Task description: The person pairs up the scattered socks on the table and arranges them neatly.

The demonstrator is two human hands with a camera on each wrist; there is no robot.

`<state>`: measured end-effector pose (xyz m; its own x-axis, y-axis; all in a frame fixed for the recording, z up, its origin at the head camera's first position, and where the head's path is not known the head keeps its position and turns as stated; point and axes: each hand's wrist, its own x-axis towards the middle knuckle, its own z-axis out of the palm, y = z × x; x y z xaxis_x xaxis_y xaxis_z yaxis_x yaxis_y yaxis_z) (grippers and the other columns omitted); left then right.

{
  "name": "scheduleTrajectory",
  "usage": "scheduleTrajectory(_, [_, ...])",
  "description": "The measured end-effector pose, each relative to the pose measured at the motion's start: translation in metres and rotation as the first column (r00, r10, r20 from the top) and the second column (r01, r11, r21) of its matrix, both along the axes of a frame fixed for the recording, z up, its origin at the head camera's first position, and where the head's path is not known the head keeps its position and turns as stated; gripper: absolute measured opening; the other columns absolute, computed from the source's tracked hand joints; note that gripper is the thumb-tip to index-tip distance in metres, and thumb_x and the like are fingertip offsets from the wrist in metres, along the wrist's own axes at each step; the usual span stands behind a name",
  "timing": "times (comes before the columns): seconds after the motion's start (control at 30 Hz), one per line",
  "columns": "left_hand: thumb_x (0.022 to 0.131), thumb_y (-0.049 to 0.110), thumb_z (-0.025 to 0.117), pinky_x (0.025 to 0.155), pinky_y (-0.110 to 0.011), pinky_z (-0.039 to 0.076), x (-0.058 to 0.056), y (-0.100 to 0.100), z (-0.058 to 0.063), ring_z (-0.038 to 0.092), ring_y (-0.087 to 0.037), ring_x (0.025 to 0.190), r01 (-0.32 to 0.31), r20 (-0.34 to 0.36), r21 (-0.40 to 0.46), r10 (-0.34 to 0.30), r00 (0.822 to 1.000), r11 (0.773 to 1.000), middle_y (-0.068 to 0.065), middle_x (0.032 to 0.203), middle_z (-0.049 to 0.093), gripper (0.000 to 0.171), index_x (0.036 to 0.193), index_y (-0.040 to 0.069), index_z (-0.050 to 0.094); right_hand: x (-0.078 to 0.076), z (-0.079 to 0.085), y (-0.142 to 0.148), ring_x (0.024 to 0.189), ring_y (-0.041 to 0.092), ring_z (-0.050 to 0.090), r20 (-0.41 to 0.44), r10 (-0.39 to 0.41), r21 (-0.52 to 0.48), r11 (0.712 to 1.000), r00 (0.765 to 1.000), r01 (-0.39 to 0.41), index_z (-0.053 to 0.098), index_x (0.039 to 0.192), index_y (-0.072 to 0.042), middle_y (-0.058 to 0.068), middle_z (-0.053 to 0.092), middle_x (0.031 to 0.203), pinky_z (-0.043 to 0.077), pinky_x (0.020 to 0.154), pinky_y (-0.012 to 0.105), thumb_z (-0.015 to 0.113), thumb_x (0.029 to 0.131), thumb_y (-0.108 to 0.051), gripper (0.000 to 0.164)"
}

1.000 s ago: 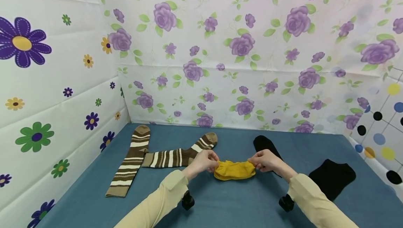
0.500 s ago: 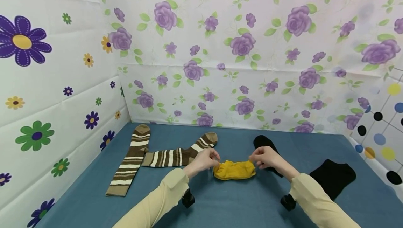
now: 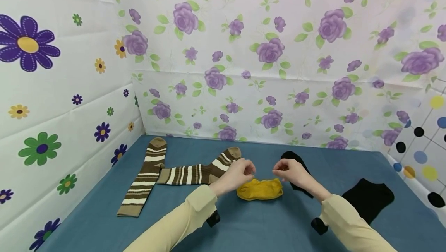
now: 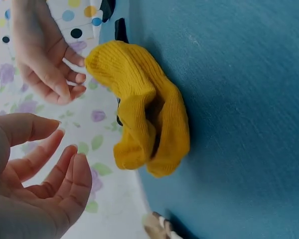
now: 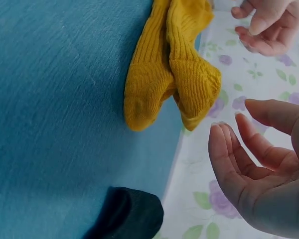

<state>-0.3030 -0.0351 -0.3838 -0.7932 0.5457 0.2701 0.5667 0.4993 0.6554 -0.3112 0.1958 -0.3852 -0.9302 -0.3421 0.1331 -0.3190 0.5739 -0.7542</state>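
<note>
A bundle of yellow ribbed socks (image 3: 260,190) lies on the blue cloth between my hands, two layers showing in the wrist views. My left hand (image 3: 240,174) hovers over the bundle's left end, thumb and fingertips apart and nothing between them. Above its right end is my right hand (image 3: 290,172), fingers loosely bent and holding nothing. In the left wrist view a gap shows between the left fingers (image 4: 79,174) and the yellow socks (image 4: 134,99). The right wrist view likewise shows the right fingers (image 5: 224,149) apart from the yellow fabric (image 5: 149,94).
Two brown-and-white striped socks (image 3: 144,178) lie at the left, one reaching toward my left hand. One black sock (image 3: 296,158) is partly hidden behind my right hand; another black sock (image 3: 369,198) lies farther right. Patterned cloth walls (image 3: 223,101) enclose the blue surface (image 3: 251,228).
Both hands have let go of the yellow socks and risen above them. The left hand has also shifted right, over the bundle. The yellow socks stay in place.
</note>
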Motion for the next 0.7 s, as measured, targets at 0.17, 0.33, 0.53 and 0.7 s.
scheduleTrajectory(0.17, [0.086,0.002,0.060,0.062,-0.021,0.041,0.005,0.008,0.001,0.045,-0.010,0.069,0.032,-0.016,-0.062,-0.033,0.999,0.998,-0.001,0.081,0.049,0.007,0.090,0.007,0.060,0.005,0.003,-0.006,0.070,0.025,0.057,-0.082,-0.002,0.093,0.996,0.997,0.010,0.062,0.086,-0.004,0.004,0.059,0.078,0.048,0.059,0.033,0.064,0.085,-0.009,0.005])
scheduleTrajectory(0.33, [0.085,0.005,0.061,0.062,-0.019,0.041,0.010,0.016,0.000,0.046,-0.008,0.069,0.031,-0.039,-0.158,-0.038,0.999,0.987,-0.001,0.082,0.050,0.008,0.093,0.006,0.062,0.008,0.005,-0.012,0.064,0.013,0.053,-0.183,0.069,0.195,0.980,0.981,-0.033,0.060,0.082,-0.008,-0.003,0.054,0.074,0.045,0.057,0.027,0.065,0.083,-0.006,0.005])
scheduleTrajectory(0.53, [0.085,0.009,0.062,0.061,-0.018,0.040,0.017,0.021,-0.003,0.044,-0.010,0.068,0.001,-0.120,-0.324,-0.043,0.992,0.946,0.000,0.081,0.049,0.015,0.099,0.004,0.063,0.011,0.004,-0.017,0.061,0.010,0.048,-0.222,0.161,0.262,0.960,0.962,-0.101,0.059,0.078,-0.008,-0.003,0.050,0.071,0.044,0.055,0.025,0.067,0.079,0.000,0.011])
scheduleTrajectory(0.7, [0.084,0.012,0.063,0.062,-0.019,0.040,0.019,0.023,-0.009,0.043,-0.011,0.068,-0.015,-0.148,-0.411,-0.050,0.988,0.911,0.000,0.081,0.049,0.016,0.097,0.004,0.064,0.012,-0.003,-0.018,0.061,0.011,0.046,-0.214,0.200,0.309,0.942,0.956,-0.128,0.060,0.076,-0.006,-0.002,0.048,0.070,0.043,0.054,0.024,0.068,0.077,0.002,0.012])
